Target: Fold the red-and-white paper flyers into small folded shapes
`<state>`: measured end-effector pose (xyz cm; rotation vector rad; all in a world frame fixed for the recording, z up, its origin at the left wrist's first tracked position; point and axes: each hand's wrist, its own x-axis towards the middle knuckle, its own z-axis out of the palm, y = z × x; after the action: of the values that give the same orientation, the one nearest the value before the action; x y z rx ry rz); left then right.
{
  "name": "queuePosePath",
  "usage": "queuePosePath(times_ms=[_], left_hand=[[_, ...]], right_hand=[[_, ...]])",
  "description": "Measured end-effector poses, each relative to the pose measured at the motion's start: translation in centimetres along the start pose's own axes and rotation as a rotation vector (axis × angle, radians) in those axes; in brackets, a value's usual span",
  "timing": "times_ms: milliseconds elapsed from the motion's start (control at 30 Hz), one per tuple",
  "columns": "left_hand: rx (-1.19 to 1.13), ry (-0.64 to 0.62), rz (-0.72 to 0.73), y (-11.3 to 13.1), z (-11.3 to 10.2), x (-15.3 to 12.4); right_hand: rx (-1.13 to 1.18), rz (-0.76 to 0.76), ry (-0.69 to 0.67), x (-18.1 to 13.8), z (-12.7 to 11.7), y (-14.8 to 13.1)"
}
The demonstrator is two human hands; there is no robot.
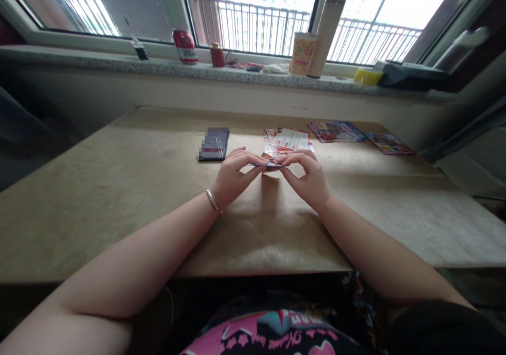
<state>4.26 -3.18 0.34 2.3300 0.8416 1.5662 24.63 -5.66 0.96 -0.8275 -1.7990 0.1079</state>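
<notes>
Over the middle of the table [130, 197], my left hand [235, 173] and my right hand [308, 176] meet around a small folded piece of printed paper [272, 165]. Each hand pinches one side of it between thumb and fingers. The paper is seen nearly edge-on, so its print cannot be made out, and a shadow falls on the table below. Just beyond the hands lie loose printed sheets [290, 139] in white and orange. A dark phone or tablet [215, 145], its screen partly blurred, rests beside my left hand.
Stacks of colourful printed sheets [336, 132] and more printed sheets [389, 143] lie at the back right of the table. On the windowsill [158, 68] stand a red can [185, 47], a small red bottle [217, 55], a patterned cup [302, 53] and a tall tumbler [328, 33].
</notes>
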Motion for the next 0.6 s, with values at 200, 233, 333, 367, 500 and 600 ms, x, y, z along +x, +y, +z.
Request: queuePosePath(times_ms=[200,233,333,367,500,600], left_hand=[[-0.011,-0.011,-0.012,0.11,0.0,0.01],[-0.014,-0.012,-0.01,0.13,0.02,0.01],[-0.02,-0.014,0.007,0.08,0.04,0.06],[-0.02,-0.013,0.015,0.03,0.03,0.1],[0.086,-0.015,0.072,-0.03,-0.21,0.31],[0.313,-0.015,0.152,0.36,-0.49,0.37]], right_hand=[[0.008,-0.012,-0.014,0.11,-0.17,0.06],[0.009,-0.017,-0.016,0.13,-0.18,0.05],[0.005,-0.02,-0.007,0.15,-0.16,-0.05],[-0.001,-0.021,0.0,0.15,-0.14,-0.07],[-0.05,-0.078,0.022,0.15,-0.13,-0.08],[-0.083,-0.112,0.011,0.14,-0.09,-0.11]])
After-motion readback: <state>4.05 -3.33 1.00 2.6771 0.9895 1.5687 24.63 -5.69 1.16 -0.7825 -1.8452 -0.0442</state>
